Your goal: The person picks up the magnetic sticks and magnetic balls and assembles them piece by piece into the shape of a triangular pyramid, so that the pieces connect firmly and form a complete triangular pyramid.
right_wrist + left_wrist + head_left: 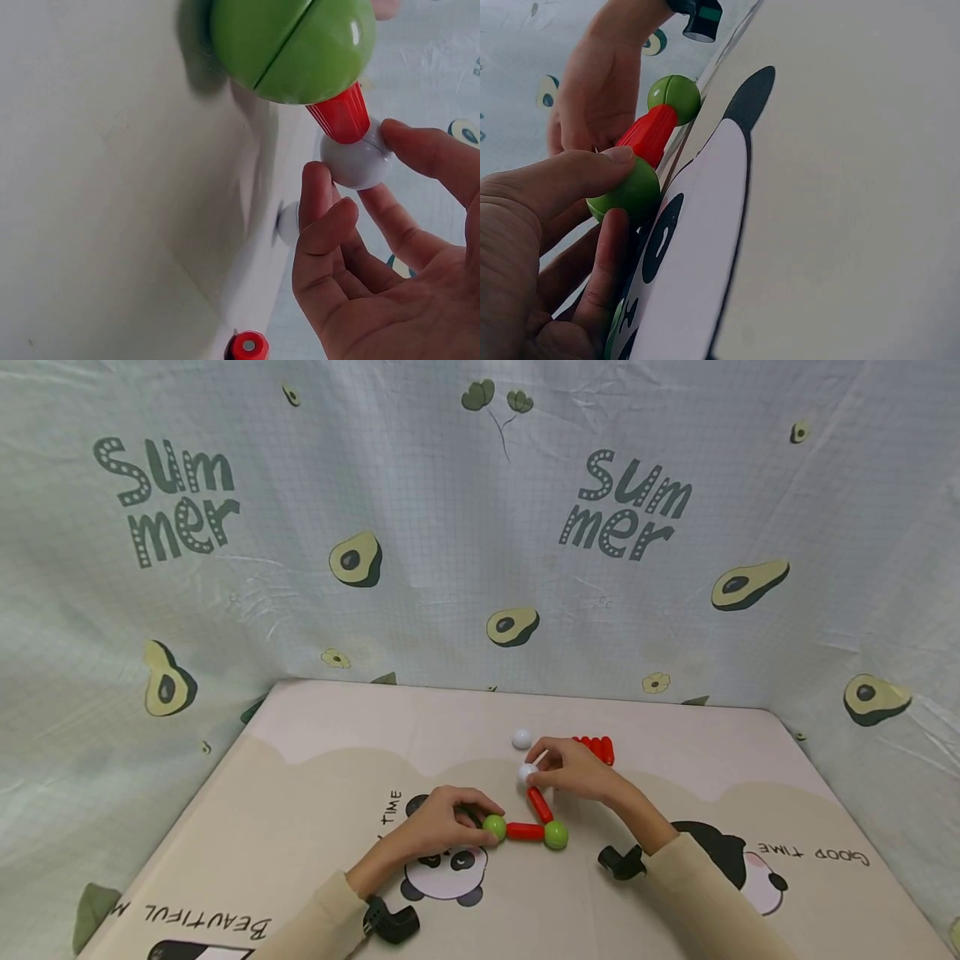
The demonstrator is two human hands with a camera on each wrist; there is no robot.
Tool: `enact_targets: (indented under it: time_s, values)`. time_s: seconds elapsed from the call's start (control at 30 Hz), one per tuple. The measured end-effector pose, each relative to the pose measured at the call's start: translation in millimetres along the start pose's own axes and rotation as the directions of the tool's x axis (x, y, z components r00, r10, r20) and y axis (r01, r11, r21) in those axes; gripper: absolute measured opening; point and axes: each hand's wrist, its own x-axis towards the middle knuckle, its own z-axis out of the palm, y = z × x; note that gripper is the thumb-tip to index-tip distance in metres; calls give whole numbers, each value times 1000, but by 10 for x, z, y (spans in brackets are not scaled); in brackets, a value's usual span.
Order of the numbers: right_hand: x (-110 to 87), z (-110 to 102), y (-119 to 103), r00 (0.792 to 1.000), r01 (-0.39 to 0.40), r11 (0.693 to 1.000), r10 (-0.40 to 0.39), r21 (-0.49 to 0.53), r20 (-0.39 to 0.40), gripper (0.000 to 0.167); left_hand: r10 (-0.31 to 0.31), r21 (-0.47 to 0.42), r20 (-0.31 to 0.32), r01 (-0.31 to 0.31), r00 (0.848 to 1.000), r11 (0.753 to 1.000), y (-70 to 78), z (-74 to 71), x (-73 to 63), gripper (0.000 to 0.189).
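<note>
My left hand (450,820) pinches a green ball (494,827) between thumb and fingers. From that ball a red rod (525,832) runs to a second green ball (556,835) on the right. A second red rod slants from this corner ball up to a white ball (527,774). My right hand (573,768) pinches that white ball, with thumb and fingertips around it in the right wrist view. In the left wrist view the left thumb (592,174) lies over the held green ball (634,191).
Behind the right hand a loose white ball (522,739) rests on the table. Beside it lie several red rods (600,748) in a row, partly hidden by the hand. The table (300,827) has a printed panda cover, and a patterned curtain (420,635) hangs behind it.
</note>
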Motion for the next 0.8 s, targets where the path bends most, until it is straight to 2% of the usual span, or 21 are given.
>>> enact_targets:
  time_s: [0.8]
  values:
    - [-17,-12,-16,996,79,997,-78,-28,39,25,-15,-20,11,15,1000,1000,32,-8,-8,34]
